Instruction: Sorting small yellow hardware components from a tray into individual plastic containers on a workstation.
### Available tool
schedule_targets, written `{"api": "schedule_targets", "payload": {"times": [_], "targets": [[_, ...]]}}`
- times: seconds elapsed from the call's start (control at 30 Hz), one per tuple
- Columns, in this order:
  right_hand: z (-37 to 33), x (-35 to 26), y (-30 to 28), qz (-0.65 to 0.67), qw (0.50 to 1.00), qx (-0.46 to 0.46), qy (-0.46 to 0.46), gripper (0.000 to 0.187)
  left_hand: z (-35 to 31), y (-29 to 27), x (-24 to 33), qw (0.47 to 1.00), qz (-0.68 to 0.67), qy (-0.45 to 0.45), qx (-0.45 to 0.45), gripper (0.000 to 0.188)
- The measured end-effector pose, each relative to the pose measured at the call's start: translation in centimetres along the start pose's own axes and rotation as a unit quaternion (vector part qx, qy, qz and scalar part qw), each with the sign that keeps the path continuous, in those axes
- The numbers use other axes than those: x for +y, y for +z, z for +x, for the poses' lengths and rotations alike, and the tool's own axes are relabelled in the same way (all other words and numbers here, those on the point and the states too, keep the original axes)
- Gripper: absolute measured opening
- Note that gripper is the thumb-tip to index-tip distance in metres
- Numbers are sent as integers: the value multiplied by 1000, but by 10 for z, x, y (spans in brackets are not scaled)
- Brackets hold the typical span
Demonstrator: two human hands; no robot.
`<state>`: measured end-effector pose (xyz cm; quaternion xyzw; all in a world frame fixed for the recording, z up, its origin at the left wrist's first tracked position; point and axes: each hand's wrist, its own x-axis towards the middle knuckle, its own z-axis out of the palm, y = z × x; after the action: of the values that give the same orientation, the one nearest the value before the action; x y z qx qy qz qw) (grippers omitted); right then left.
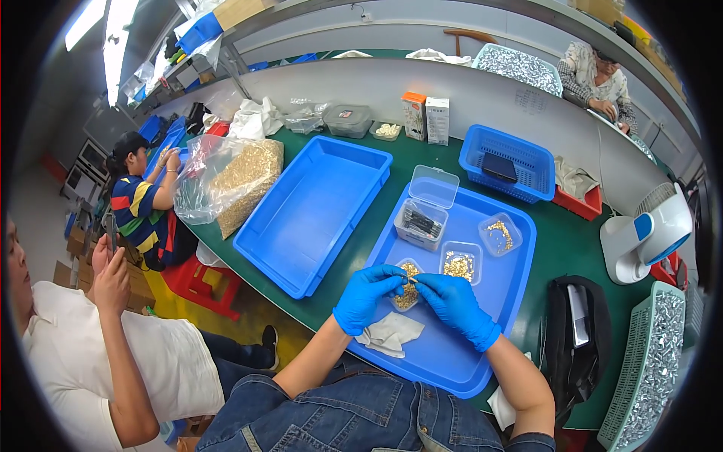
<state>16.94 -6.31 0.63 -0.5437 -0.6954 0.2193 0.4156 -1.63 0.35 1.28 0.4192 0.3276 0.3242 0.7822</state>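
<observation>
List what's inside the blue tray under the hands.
The tray holds an open clear box of dark items, three small clear containers of gold-coloured pieces, and a pale cloth. The left hand and right hand hide part of the nearest container and tray floor.

Two gloved hands (369,297) (461,307), three golden-piece tubs (407,309) (480,264) (518,241)

Close-fitting bright blue gloves (477,327) cover the left hand (367,298) and right hand (456,303) to the wrists; the blue denim top (352,413) has stitched seams.
</observation>
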Motion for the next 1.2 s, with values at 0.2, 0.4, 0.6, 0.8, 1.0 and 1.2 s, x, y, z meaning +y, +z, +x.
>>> {"api": "schedule_targets", "payload": {"times": [0.2, 0.4, 0.6, 0.8, 1.0, 1.2], "targets": [[-1, 0, 0, -33, 999, -3, -30, 19, -2, -3, 1, 999, 20, 17, 27, 18], [-1, 0, -1, -67, 997, -17, -39, 18, -1, -5, 0, 997, 61, 35, 32, 19], [-1, -1, -2, -95, 994, -40, -36, 18, -4, -2, -4, 972, 197, 119, 39, 26], [-3, 5, 2, -81, 995, -47, -44, 17, -7, 2, 4, 955, 256, 147, 26, 35], [-2, 3, -1, -83, 994, -56, -40, 17, -8, 3, 6, 942, 289, 168, 25, 38], [-1, 2, 0, -25, 998, -19, -51, 18, -9, 6, 13, 982, 147, 113, 25, 40]]}}
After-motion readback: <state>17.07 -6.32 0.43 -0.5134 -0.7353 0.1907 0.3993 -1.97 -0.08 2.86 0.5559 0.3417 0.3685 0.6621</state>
